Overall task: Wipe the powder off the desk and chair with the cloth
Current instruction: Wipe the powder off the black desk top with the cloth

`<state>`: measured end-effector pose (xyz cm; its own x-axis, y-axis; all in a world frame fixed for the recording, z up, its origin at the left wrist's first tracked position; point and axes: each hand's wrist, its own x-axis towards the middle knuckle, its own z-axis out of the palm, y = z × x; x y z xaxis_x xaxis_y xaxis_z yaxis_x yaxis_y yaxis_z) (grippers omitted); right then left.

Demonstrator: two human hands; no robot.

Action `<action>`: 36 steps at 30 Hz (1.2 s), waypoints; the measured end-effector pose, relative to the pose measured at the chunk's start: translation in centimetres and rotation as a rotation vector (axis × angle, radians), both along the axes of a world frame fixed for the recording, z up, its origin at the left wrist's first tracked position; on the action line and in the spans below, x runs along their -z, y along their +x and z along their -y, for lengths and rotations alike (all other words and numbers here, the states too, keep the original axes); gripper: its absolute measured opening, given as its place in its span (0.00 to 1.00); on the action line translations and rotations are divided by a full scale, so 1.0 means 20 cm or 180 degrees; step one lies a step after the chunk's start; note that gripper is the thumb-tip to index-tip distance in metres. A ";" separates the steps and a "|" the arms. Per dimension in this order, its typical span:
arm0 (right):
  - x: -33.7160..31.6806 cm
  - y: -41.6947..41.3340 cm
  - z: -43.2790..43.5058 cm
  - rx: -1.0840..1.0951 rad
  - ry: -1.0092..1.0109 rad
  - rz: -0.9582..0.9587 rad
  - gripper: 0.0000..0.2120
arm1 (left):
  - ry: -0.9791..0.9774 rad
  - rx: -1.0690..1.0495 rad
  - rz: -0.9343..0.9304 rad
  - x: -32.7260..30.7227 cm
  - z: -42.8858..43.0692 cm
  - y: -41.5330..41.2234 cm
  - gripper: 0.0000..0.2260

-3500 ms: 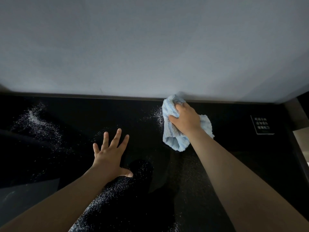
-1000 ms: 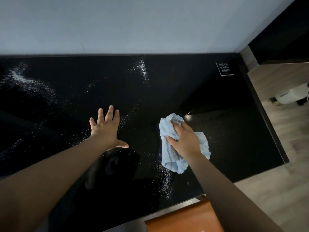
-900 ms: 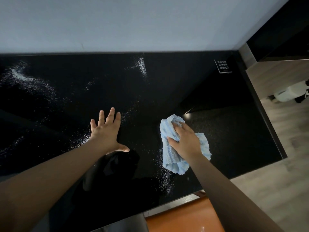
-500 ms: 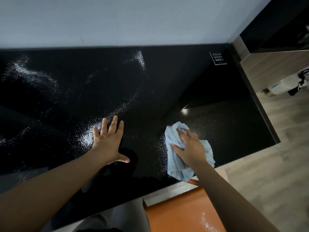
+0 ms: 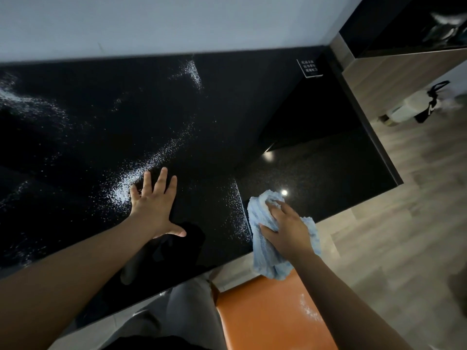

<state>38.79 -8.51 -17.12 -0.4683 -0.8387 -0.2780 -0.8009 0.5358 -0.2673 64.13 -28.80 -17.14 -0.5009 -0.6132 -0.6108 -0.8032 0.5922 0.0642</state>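
Powder (image 5: pixel 131 183) lay in a white streak across the black table (image 5: pixel 316 173). It was thickest just beside the left hand (image 5: pixel 154 203), with thinner patches near the back wall (image 5: pixel 177 21) and at the far left. The left hand pressed flat on the table, fingers straight and spread, thumb out. This looked like a brace that let the person lean over the surface.

The right hand (image 5: pixel 288 231) had its fingers curled over the bunched blue cloth (image 5: pixel 267 261) and clamped it against the near edge of the table. Part of the cloth hung past that edge, above the orange chair (image 5: pixel 265 311). A thin line of powder ran along the cloth's left side, which suggested a pull toward the edge to sweep grains off the table. The stretch of table to the right of the cloth appeared clean.

A faint dusting showed on the chair seat. By my judgement the chair was not yet wiped, and most of the table's left half was left to do.
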 end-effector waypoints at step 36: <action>-0.48 -0.05 0.84 -0.0033 -0.0814 -0.0048 0.22 | -0.0018 -0.0643 -0.0819 -0.25 0.35 0.00 0.40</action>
<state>37.81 -25.33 -7.43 -0.4618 -0.8856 -0.0492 -0.8110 0.4441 -0.3810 64.14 -35.73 -12.06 -0.5062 -0.7189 -0.4764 -0.8624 0.4233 0.2775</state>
